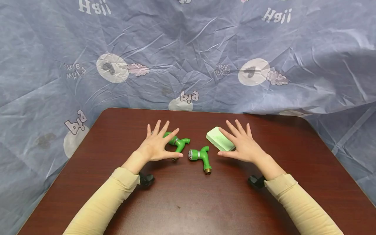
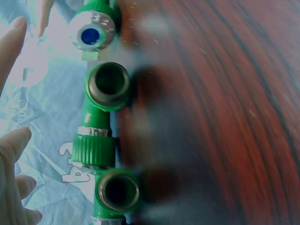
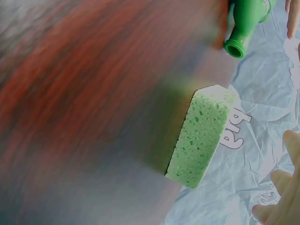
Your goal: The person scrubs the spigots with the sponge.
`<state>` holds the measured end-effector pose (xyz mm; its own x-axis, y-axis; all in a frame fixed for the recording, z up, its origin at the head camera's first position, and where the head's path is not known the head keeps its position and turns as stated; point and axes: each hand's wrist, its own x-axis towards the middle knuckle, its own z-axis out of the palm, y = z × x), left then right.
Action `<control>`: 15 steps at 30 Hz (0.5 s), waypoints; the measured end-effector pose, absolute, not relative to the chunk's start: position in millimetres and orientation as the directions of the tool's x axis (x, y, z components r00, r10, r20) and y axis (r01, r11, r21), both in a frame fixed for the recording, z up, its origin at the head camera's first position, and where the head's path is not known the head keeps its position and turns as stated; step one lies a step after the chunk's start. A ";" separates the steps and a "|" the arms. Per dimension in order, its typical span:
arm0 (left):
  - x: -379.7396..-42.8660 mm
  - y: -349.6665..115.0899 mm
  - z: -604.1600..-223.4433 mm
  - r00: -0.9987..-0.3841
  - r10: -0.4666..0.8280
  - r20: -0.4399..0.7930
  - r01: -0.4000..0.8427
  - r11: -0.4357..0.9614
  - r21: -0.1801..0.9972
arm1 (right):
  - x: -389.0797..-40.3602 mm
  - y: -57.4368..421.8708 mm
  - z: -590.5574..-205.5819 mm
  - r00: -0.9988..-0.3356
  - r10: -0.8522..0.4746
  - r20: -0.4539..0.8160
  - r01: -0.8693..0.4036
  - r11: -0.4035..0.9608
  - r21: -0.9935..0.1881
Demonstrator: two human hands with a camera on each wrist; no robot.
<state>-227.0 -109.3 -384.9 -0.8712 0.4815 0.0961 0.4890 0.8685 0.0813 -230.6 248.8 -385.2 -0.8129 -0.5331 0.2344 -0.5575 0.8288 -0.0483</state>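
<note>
My left hand (image 1: 155, 144) is spread wide above the table, fingers straight and holding nothing. Under and beside it lies a green tap (image 1: 180, 145), partly covered by the fingers, with more green plastic behind them. A second green tap (image 1: 204, 158) with a ribbed handle and brass end lies between the two hands. In the left wrist view, brass-rimmed openings of the taps (image 2: 96, 150) face the camera. My right hand (image 1: 243, 144), also spread and holding nothing, hovers beside a pale green sponge (image 1: 218, 138), its fingers overlapping the sponge's edge. Pores show on the sponge (image 3: 199, 136) in the right wrist view.
The dark red-brown wooden table (image 1: 188, 202) has rounded far corners. A wrinkled blue-grey cloth (image 1: 188, 49) with printed letters and clouds hangs behind it and down its sides. Black wrist mounts (image 1: 147, 179) sit below the cuffs of the pale yellow sleeves (image 1: 102, 202).
</note>
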 end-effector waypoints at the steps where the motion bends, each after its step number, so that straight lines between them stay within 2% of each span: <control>1: -227.0 -108.3 -384.2 -0.872 0.479 0.101 0.488 0.868 0.093 | -230.8 248.4 -385.1 -0.815 -0.528 0.237 -0.554 0.830 -0.055; 8: -224.7 -102.2 -382.0 -0.879 0.461 0.123 0.477 0.844 0.245 | -229.5 246.6 -386.3 -0.843 -0.472 0.260 -0.520 0.839 -0.162; 15: -217.0 -94.8 -380.0 -0.888 0.423 0.178 0.453 0.743 0.493 | -229.2 244.6 -391.8 -0.865 -0.389 0.315 -0.479 0.828 -0.292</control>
<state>-217.0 -94.8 -380.0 -0.8883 0.4232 0.1781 0.4528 0.7427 0.4934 -229.2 244.6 -391.8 -0.8655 -0.3892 0.3154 -0.4788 0.8278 -0.2924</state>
